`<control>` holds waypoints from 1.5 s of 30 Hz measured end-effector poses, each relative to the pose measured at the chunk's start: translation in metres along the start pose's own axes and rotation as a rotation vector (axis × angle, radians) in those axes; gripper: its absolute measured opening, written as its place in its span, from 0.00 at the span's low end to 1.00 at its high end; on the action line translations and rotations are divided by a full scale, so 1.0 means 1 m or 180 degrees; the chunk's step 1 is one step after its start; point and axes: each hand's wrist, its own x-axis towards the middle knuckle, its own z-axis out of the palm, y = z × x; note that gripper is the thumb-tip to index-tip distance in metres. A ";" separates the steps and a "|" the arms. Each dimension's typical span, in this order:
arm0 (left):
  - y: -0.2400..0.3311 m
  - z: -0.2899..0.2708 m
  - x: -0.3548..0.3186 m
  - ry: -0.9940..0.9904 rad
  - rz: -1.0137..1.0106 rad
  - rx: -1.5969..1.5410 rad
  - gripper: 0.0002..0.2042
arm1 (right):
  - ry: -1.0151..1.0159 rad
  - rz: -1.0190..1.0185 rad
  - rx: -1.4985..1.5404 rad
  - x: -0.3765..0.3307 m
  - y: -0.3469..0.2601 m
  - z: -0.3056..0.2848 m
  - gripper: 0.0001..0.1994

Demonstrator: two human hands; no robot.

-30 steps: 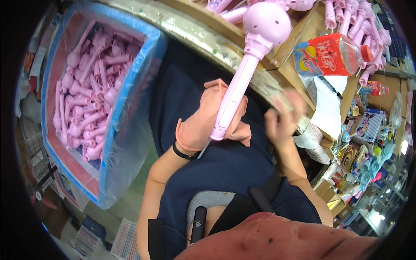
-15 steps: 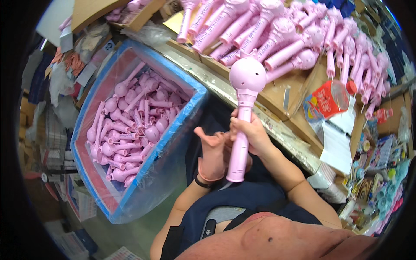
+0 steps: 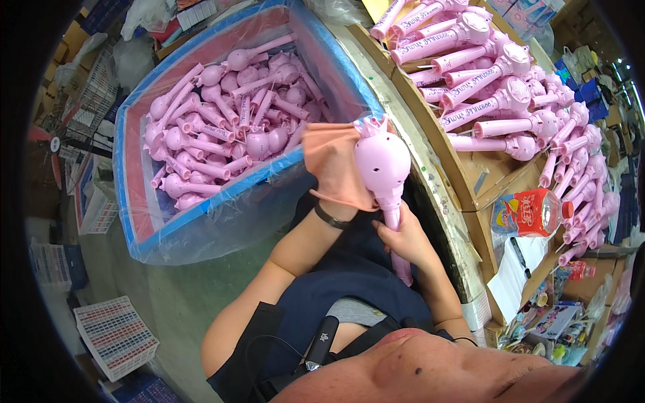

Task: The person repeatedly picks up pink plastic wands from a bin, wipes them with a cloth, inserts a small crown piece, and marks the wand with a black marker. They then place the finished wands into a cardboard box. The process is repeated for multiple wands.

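A pink toy wand [image 3: 381, 161] stands tilted in front of me, its round head with small holes and a crown-like top pointing away. My right hand [image 3: 408, 235] is closed round its handle, below the head. My left hand [image 3: 332, 164], in a peach-coloured glove, is up beside the head, at or just behind it. Its fingers are blurred and partly hidden, so a grip cannot be made out. To the left, a blue-rimmed bin [image 3: 341, 59] lined with clear plastic holds a heap of similar pink wands [image 3: 228, 114].
On the right, a cardboard tray [image 3: 494, 176] on the bench bears many pink wands [image 3: 487, 107] laid in rows. Near it are a red-labelled drink bottle [image 3: 532, 213] and white paper [image 3: 507, 285]. A printed grid sheet [image 3: 117, 336] lies at lower left.
My view has swung to the right and down. My gloved left hand has risen from beside the handle to the wand's head. The right hand keeps hold of the handle.
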 end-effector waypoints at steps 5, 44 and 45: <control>0.002 -0.008 -0.001 -0.1326 -0.2065 -0.3507 0.17 | -0.2119 0.0854 0.2813 0.000 0.013 -0.021 0.16; 0.032 0.005 -0.017 -0.0423 -0.0350 -0.0201 0.28 | 0.1290 -0.1901 -0.1820 -0.020 -0.001 -0.023 0.12; 0.026 0.000 -0.010 -0.0359 -0.0301 -0.0191 0.30 | 0.1686 -0.1656 -0.1701 -0.030 0.008 -0.032 0.07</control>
